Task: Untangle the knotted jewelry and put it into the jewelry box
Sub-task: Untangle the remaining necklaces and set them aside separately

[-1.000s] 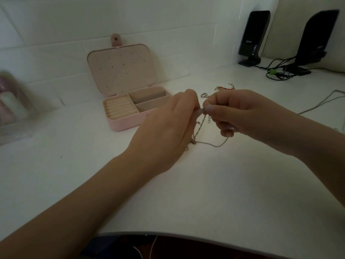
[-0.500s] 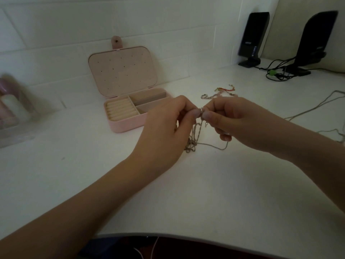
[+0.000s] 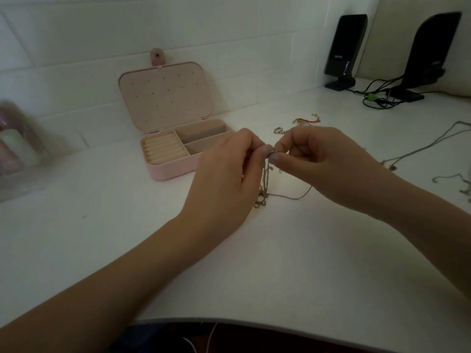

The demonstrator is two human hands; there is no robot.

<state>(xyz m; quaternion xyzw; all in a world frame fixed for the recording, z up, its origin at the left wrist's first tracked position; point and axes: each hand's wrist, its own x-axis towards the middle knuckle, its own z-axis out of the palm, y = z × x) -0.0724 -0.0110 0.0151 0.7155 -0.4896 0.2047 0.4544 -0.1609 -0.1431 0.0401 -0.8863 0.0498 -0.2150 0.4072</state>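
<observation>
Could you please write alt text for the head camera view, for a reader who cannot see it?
Two hands, left hand and right hand, pinch a tangled silver chain above a white table; its lower loops trail on the surface. An open pink jewelry box sits behind to the left, more chains lie right.

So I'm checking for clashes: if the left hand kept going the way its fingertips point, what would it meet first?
Probably the right hand: the left hand points right at it, both pinching the chain, fingertips nearly touching.
</observation>
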